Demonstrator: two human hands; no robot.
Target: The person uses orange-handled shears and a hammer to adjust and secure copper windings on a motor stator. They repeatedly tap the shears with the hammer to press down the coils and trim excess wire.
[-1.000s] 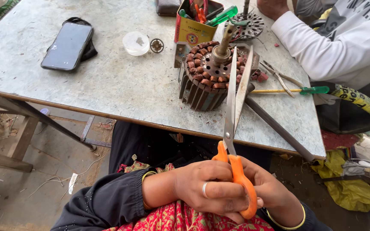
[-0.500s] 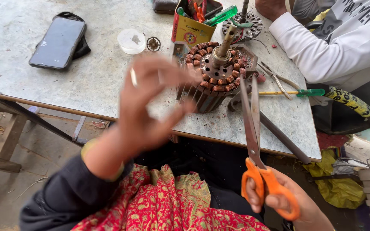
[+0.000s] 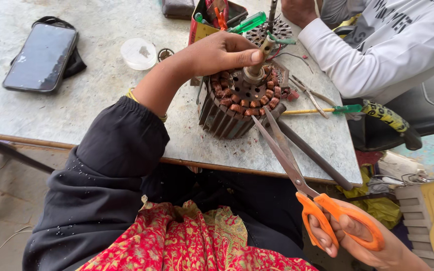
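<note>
The stator [image 3: 239,103] stood on the surface [image 3: 101,100]; the phone [image 3: 40,56] lay far left of it, the cup [image 3: 138,53] behind-left, the screwdriver [image 3: 322,110] right.

The person wears a black long sleeve [image 3: 111,170] flecked with small pale specks. A thin yellow-green bangle [image 3: 132,96] circles the left wrist, and a red garment [image 3: 187,241] with yellow-green paisley pattern covers the lap.

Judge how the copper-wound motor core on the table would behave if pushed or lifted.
The motor core looks heavy for its size: stacked metal with copper coils. Resting on its broad flat end, it seems unlikely to tip or roll. The left hand grips its shaft, probably a stiff handle.
</note>
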